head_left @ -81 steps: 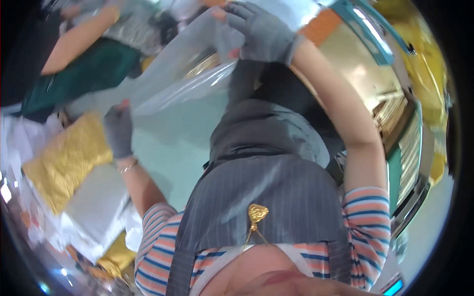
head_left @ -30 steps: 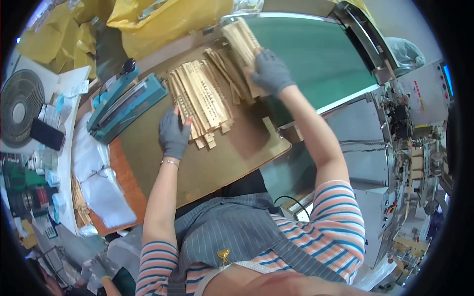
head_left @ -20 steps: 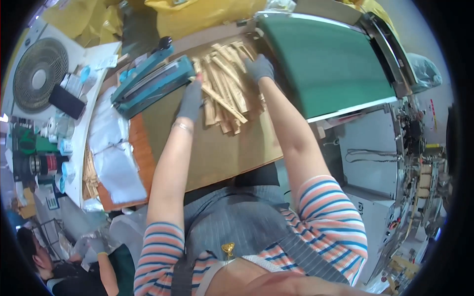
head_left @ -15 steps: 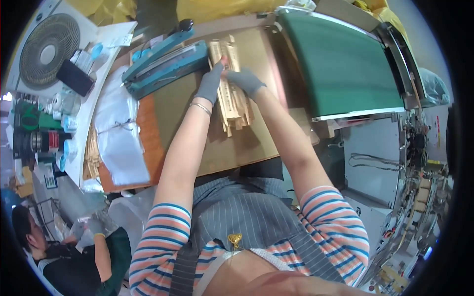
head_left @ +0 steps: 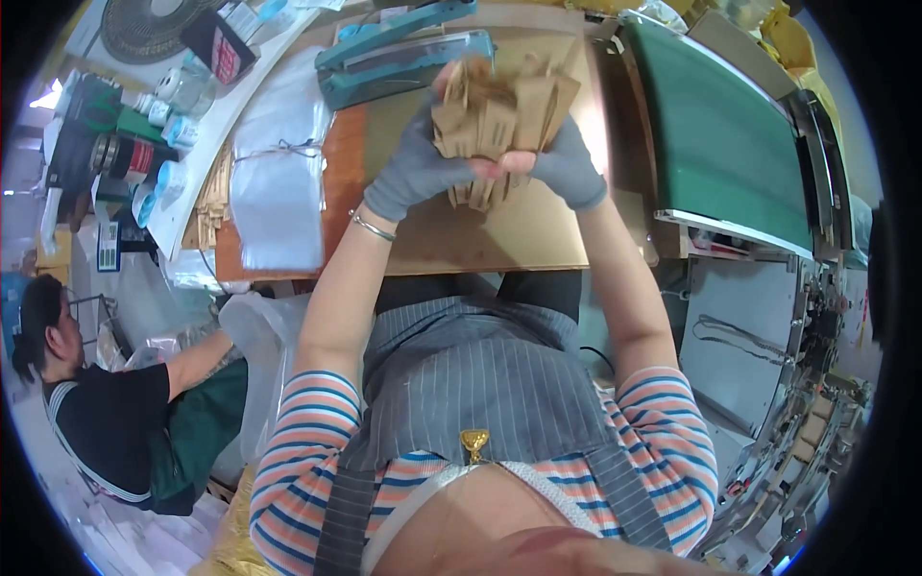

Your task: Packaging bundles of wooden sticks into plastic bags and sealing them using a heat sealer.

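A loose bundle of long, narrow brown paper packets stands raised between my hands, its upper ends fanned out and partly blurred. My left hand, in a grey glove with bare fingertips, grips it from the left. From the other side my right hand, gloved the same way, closes round it. The fingertips of both hands meet at the bundle's near lower edge. Below them, more brown packets lie on the tan board that covers the table, partly hidden by the hands.
A blue hand-lever bag sealer stands behind my left hand. Left of the board lies a tied stack of clear plastic bags. A green conveyor belt runs at the right. Another person sits at the lower left.
Both hands have lifted part of the packets off the pile and now hold them raised, nearer to me. The view has shifted, so surroundings sit farther right and higher.
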Available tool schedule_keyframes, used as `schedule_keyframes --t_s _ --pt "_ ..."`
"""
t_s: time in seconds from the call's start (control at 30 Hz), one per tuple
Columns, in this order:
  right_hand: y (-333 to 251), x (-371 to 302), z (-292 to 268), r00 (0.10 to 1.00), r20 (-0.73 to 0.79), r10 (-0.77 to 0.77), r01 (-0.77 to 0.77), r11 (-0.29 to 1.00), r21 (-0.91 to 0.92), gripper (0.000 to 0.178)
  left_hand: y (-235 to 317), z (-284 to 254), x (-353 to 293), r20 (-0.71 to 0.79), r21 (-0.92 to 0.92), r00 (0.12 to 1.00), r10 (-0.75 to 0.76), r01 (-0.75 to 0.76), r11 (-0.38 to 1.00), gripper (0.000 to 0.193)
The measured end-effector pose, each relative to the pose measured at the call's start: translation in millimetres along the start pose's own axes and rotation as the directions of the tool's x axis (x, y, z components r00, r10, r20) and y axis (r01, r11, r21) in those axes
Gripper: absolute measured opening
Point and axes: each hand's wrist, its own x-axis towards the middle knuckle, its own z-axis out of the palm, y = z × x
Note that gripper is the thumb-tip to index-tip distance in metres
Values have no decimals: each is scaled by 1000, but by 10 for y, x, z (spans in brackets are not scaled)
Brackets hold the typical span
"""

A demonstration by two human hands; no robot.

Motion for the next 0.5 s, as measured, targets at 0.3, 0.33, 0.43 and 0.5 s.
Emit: schedule_keyframes --t_s 0.3,0.33,0.43,0.5 --pt "-274 -366 949 975 -153 162 -178 980 -94 81 207 1 -669 83 105 996 -41 33 994 54" --pt "-181 -341 901 989 -101 -109 87 975 -205 77 237 59 -782 115 -181 984 -133 153 972 53" --pt "-249 -180 933 972 151 178 -172 984 -49 62 -56 213 -1109 232 -724 933 -274 354 592 61" --pt "-87 -109 857 750 464 471 -596 786 165 50 -73 325 -1240 220 -786 916 -335 369 495 69"
